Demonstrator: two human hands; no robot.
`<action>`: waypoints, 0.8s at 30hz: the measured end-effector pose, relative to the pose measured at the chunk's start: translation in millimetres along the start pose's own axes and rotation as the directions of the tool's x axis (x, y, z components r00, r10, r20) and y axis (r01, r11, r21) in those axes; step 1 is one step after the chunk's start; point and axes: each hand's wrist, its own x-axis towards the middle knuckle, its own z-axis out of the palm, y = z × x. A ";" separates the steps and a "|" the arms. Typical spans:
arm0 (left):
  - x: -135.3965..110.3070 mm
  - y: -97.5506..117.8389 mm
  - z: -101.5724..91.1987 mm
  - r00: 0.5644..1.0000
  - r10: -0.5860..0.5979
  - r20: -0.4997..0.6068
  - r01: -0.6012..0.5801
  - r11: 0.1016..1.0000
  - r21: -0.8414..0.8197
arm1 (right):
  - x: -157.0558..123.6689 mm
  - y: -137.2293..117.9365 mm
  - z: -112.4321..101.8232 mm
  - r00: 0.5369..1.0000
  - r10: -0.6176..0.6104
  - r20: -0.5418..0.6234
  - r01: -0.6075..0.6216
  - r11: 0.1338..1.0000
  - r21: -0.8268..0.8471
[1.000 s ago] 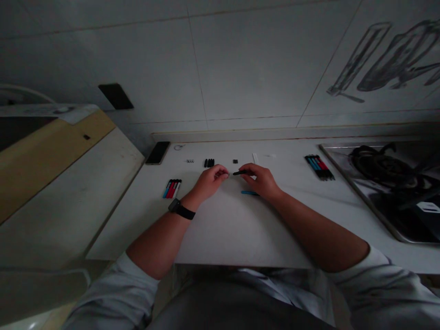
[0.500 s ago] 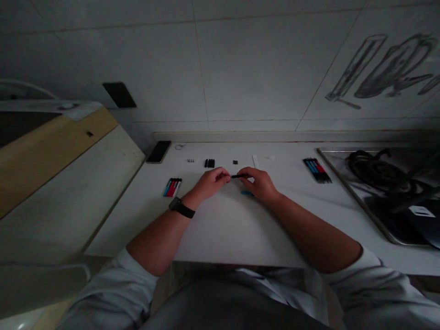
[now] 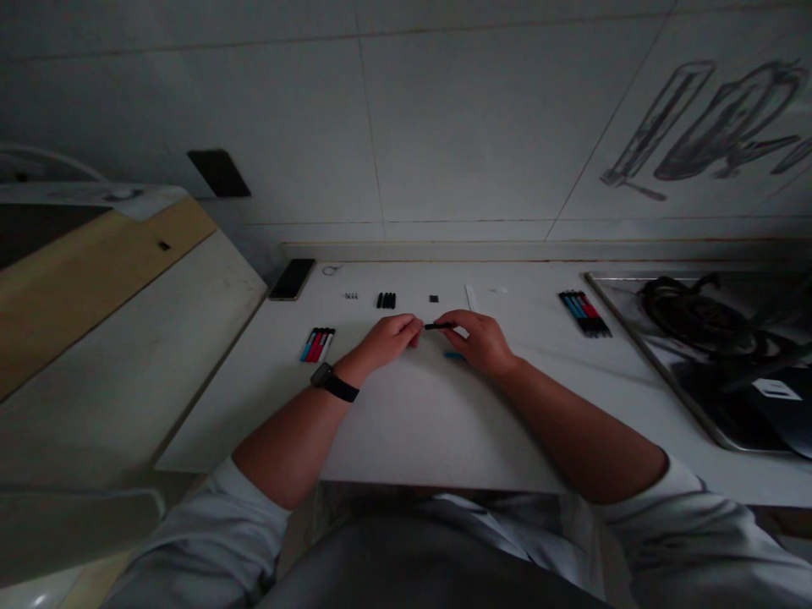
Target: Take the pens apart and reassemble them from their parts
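Observation:
Over the middle of the white counter, my right hand [image 3: 482,340] pinches a slim black pen part [image 3: 436,326], held nearly level and pointing left. My left hand [image 3: 392,337] is closed right at the left end of that part, thumb and fingers pressed together. What sits between the left fingertips is too small to make out. Beneath the right fingers lies a blue pen barrel [image 3: 454,355] on the counter, partly hidden by the hand. Just beyond the hands are a row of short black pieces [image 3: 386,300], a small dark square [image 3: 434,299] and a white strip [image 3: 470,297].
Several coloured pens [image 3: 317,345] lie left, and another group of pens [image 3: 584,314] lies right. Small springs [image 3: 351,296], a thin ring [image 3: 331,271] and a phone [image 3: 293,280] are at the back left. A gas stove [image 3: 710,423] borders the right side; tiled wall stands behind.
My left fingers have curled in slightly and shifted a little left at the pen part's end. The right hand and its pen part have barely moved.

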 end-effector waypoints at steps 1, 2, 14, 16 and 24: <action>0.0 1.0 0.0 1.000 -0.008 0.009 0.008 1.000 -0.018 | 0.0 -0.7 -0.7 1.000 -0.021 0.001 0.022 1.000 -0.010; 0.1 1.9 -0.1 1.000 -0.016 0.019 0.017 0.999 -0.038 | 0.1 -1.5 -1.4 0.999 -0.045 0.002 0.045 0.999 -0.020; 1.8 0.9 0.2 0.993 -0.057 0.099 0.079 0.968 -0.239 | 1.2 -8.2 -6.6 0.995 -0.086 0.054 0.089 0.995 -0.053; 2.2 0.0 0.3 0.996 -0.054 0.069 0.070 0.967 -0.247 | 1.1 -7.1 -6.1 0.996 -0.075 0.054 0.079 0.995 -0.059; 4.3 -8.8 3.8 0.998 0.027 -0.063 -0.039 0.982 -0.187 | 2.0 -1.6 -4.7 0.994 0.042 0.105 -0.029 0.992 -0.125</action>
